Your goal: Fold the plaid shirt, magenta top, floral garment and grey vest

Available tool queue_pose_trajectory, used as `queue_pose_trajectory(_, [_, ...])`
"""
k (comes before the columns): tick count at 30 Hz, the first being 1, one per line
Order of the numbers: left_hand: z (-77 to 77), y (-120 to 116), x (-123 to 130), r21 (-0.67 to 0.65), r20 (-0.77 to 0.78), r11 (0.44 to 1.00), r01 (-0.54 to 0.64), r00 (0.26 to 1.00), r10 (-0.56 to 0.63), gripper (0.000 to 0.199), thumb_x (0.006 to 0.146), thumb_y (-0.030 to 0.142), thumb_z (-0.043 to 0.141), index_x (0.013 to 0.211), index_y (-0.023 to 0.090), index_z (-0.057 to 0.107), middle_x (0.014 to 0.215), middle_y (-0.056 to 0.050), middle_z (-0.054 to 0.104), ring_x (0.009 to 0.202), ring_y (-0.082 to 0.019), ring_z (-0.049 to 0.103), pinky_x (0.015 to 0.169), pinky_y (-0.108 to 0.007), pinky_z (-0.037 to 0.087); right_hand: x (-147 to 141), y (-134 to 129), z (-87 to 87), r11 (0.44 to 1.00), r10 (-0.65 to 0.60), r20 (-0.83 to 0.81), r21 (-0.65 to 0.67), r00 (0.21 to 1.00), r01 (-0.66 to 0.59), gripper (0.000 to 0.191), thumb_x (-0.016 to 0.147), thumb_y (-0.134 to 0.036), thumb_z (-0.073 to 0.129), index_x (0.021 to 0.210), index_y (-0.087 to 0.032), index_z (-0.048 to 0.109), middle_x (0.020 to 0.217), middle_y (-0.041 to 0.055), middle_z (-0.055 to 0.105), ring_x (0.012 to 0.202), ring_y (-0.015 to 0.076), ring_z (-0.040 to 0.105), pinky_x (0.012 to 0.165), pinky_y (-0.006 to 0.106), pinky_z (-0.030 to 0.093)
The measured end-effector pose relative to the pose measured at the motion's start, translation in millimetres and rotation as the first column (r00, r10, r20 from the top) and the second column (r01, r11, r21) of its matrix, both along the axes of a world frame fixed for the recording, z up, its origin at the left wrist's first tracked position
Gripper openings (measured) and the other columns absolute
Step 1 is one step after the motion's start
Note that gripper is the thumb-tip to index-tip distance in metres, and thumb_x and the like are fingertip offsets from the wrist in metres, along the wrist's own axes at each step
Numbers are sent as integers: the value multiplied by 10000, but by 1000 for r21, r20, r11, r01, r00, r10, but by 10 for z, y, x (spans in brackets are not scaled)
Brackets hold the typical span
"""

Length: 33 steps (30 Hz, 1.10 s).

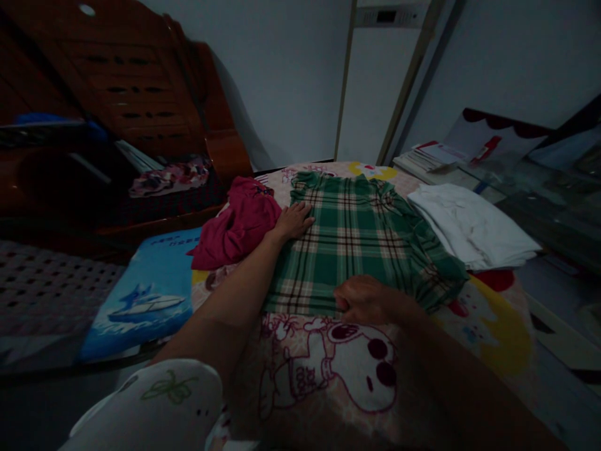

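A green plaid garment [347,232] lies spread on a patterned cloth [328,376] that covers the table. My left hand [294,222] rests on the garment's left edge with its fingers spread. Near the lower edge of the garment, my right hand [364,299] is closed, fingers curled; whatever is between them, if anything, is hidden. A crumpled magenta garment [239,222] lies just left of my left hand. Folded white cloth [474,225] sits to the right of the plaid garment.
A blue board with a boat picture [150,288] is at the left, below a wooden chair [136,81] with patterned fabric on it. Papers [432,156] and a glass surface [539,181] are at the right. A tall white unit [380,88] stands behind.
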<state>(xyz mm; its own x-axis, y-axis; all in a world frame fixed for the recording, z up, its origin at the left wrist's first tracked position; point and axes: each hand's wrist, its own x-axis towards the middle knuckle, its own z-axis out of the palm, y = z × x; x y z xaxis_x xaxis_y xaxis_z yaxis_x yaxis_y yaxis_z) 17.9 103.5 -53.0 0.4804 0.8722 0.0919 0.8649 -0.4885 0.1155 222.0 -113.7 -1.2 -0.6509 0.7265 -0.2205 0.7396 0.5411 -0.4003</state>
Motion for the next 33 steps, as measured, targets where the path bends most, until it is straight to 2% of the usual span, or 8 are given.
queue_pose_trajectory(8, [32, -17, 6, 6, -21, 1000, 6, 1000, -6, 540, 997, 423, 334, 1482, 188, 356, 1549, -136, 347, 1419, -288, 323, 1121, -482, 302, 26, 43, -78, 997, 71, -95, -34, 993, -74, 37, 743, -166, 646, 717, -167, 619, 687, -29, 548, 635, 101, 440, 615, 253, 268])
queue_pose_trajectory(15, [12, -6, 5, 12, -14, 1000, 3, 1000, -3, 541, 996, 428, 333, 1483, 193, 361, 1549, -134, 348, 1417, -286, 331, 1124, -479, 299, -41, 14, 22, 997, 21, -116, -74, 993, -30, 58, 750, -158, 661, 700, -158, 631, 677, -33, 547, 646, 97, 461, 611, 245, 271])
queue_pose_trajectory(19, [10, -5, 5, 12, -4, 1000, 6, 1000, -6, 541, 995, 414, 345, 1482, 180, 361, 1546, -144, 350, 1416, -289, 329, 1121, -485, 297, -84, 0, 15, 997, 1, -123, -81, 992, -11, 72, 724, -112, 650, 666, -151, 633, 687, -12, 563, 669, 109, 478, 611, 249, 274])
queue_pose_trajectory(26, [23, -18, 5, 9, 1, 1000, 17, 1000, -17, 532, 998, 406, 342, 1476, 172, 368, 1538, -144, 361, 1399, -281, 350, 1113, -482, 308, -121, 49, 54, 981, -38, -84, -192, 996, 21, 95, 653, -80, 632, 598, -157, 643, 562, -30, 540, 541, 91, 447, 529, 243, 261])
queue_pose_trajectory(30, [11, -7, 7, 18, -11, 1000, 9, 1000, -9, 532, 997, 411, 343, 1473, 175, 371, 1540, -144, 358, 1399, -288, 349, 1113, -488, 307, -138, 30, 54, 978, -10, -112, -208, 994, -13, 90, 636, -85, 639, 583, -154, 658, 546, -40, 542, 511, 76, 447, 506, 227, 250])
queue_pose_trajectory(33, [9, -5, 11, 24, -16, 1000, 8, 1000, -8, 528, 996, 419, 344, 1471, 190, 373, 1538, -137, 363, 1391, -290, 362, 1107, -487, 315, -141, 7, 40, 986, 6, -71, -164, 997, -18, 82, 623, -76, 647, 587, -146, 667, 570, -29, 556, 538, 82, 453, 515, 232, 254])
